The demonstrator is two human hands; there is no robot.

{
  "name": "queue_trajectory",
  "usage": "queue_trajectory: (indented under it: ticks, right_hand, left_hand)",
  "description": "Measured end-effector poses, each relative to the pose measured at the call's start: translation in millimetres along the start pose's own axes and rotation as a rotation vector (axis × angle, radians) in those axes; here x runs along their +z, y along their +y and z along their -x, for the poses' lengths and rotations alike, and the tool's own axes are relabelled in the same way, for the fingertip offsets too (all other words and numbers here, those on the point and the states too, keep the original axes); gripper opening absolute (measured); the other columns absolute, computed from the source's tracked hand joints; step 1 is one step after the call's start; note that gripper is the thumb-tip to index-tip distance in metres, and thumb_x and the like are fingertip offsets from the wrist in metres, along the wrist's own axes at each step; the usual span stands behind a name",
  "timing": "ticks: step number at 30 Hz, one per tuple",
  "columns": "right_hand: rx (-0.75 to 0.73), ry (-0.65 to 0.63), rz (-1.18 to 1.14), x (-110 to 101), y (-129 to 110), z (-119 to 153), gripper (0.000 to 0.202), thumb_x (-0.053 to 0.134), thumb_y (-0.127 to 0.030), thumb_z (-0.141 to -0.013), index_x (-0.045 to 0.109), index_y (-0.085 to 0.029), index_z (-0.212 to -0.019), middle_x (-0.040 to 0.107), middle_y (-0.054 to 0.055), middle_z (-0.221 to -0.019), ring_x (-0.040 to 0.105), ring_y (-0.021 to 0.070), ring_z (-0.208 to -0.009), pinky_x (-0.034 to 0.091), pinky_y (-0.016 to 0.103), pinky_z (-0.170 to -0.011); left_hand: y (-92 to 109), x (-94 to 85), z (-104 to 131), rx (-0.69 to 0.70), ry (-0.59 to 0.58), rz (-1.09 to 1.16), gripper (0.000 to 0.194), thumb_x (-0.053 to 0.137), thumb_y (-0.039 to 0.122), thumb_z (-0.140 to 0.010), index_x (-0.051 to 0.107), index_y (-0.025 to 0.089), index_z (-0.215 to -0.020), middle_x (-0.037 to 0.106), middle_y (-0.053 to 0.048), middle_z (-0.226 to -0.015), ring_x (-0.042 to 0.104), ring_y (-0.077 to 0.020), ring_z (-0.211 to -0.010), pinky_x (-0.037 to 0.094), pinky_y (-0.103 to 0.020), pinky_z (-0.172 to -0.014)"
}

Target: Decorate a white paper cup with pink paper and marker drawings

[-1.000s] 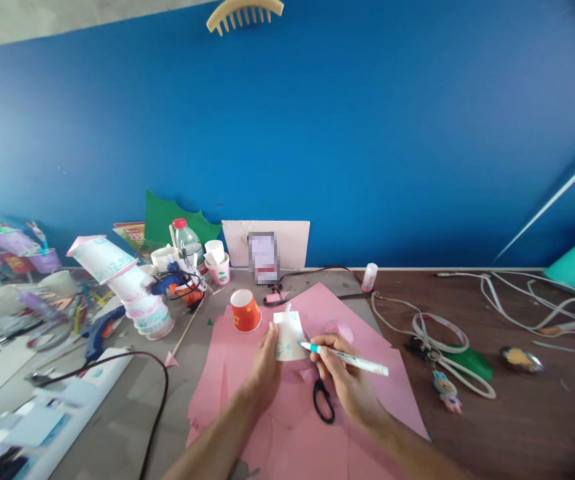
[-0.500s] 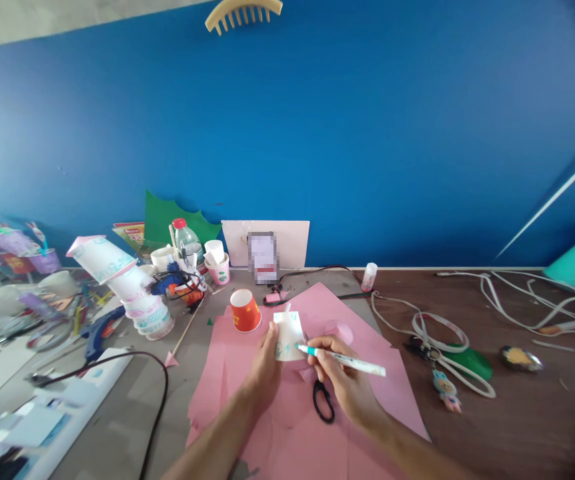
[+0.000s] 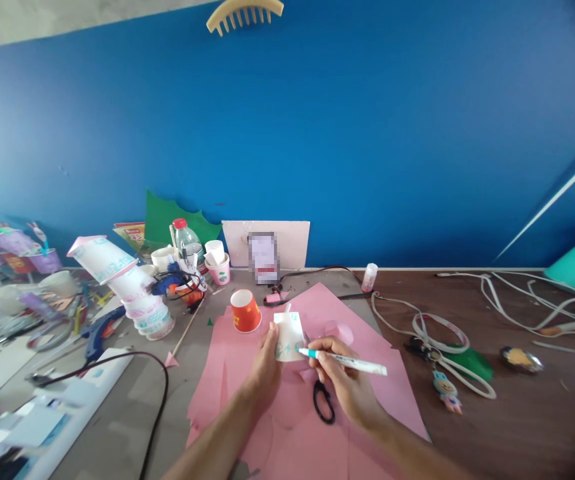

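The white paper cup (image 3: 289,335) sat upside down on the pink paper sheet (image 3: 367,380) in the middle of the bench (image 3: 517,413), just beside an orange cup (image 3: 245,311) that was flipped over too. The left hand (image 3: 266,365) was wrapped around its left side, fingers closed on the wall, probably so it wouldn't spin or skid while getting marked. The right hand (image 3: 347,380) pinched a teal-tipped marker (image 3: 342,360) in a normal writing grip, with the tip touching the cup's wall near some small green marks (couldn't make out what they were, way too small).

A pair of black-handled scissors (image 3: 321,399) lay on the pink sheet under the right hand, blades mostly hidden behind the fingers and the cup. Off to the left there was a leaning stack of cups (image 3: 127,287), a blue glue gun (image 3: 100,330) and a black cable (image 3: 160,393) looping toward the near edge. At the back, a water bottle (image 3: 186,239), a small glue stick (image 3: 369,277) and a white board (image 3: 266,243) leaned on the blue wall (image 3: 367,133), with a blurred patch in front of it. The right side had a tangle of white cords (image 3: 517,297) and a keychain figure (image 3: 445,390). The far left edge was too smeared to read.
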State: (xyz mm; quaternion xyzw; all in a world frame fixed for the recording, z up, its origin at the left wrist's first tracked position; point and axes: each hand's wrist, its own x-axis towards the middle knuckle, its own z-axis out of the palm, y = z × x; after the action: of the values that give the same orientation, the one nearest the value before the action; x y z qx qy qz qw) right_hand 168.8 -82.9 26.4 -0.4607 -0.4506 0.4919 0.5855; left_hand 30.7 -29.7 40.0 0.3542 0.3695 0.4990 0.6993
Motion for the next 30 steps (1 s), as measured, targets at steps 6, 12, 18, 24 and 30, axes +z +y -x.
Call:
queue_trajectory:
  ticks: [6, 12, 18, 24, 30]
  right_hand:
    - [0.003, 0.013, 0.011, 0, -2, 0, 0.034, 0.061, -0.054, -0.084, 0.063, -0.020, -0.085, 0.059, 0.000, -0.068, 0.049, 0.0117, -0.056, 0.040, 0.025, -0.053]
    - [0.012, 0.059, -0.082, 0, 4, -4, 0.031, 0.064, -0.050, -0.082, 0.065, -0.020, -0.082, 0.060, -0.001, -0.066, 0.047, 0.0102, -0.053, 0.039, 0.024, -0.052]
    - [-0.007, 0.102, -0.157, -1, 9, -7, 0.029, 0.065, -0.049, -0.082, 0.066, -0.020, -0.082, 0.061, -0.001, -0.065, 0.048, 0.0094, -0.052, 0.037, 0.023, -0.051]
    - [-0.006, 0.098, -0.133, 0, 9, -6, 0.031, 0.064, -0.051, -0.083, 0.066, -0.020, -0.084, 0.062, -0.001, -0.066, 0.048, 0.0095, -0.052, 0.038, 0.023, -0.051]
    - [-0.006, 0.101, -0.093, 1, 2, -7, 0.034, 0.064, -0.054, -0.082, 0.066, -0.020, -0.083, 0.061, -0.001, -0.066, 0.048, 0.0097, -0.052, 0.038, 0.024, -0.052]
  left_hand:
    - [-2, -2.1, -1, 0.068, 0.040, -0.045, 0.045, 0.068, 0.062, -0.074, 0.056, 0.019, -0.068, 0.049, 0.002, -0.062, 0.041, -0.0144, -0.061, 0.038, -0.028, -0.062]
    - [-1, -1.4, -1, 0.044, 0.023, -0.008, 0.040, 0.067, 0.056, -0.078, 0.057, 0.019, -0.069, 0.053, 0.001, -0.063, 0.044, -0.0145, -0.060, 0.038, -0.028, -0.060]
    - [-13, -8.1, -6, 0.041, -0.037, -0.009, 0.043, 0.060, 0.060, -0.082, 0.059, 0.017, -0.077, 0.057, 0.000, -0.068, 0.048, -0.0157, -0.065, 0.040, -0.028, -0.066]
    - [-18, -14.2, -8, 0.045, -0.034, -0.066, 0.044, 0.056, 0.060, -0.085, 0.060, 0.017, -0.080, 0.057, 0.000, -0.070, 0.047, -0.0150, -0.066, 0.039, -0.028, -0.067]
    - [-15, -13.6, -8, 0.070, -0.012, -0.110, 0.044, 0.056, 0.060, -0.085, 0.060, 0.017, -0.078, 0.058, 0.000, -0.070, 0.048, -0.0154, -0.066, 0.039, -0.028, -0.067]
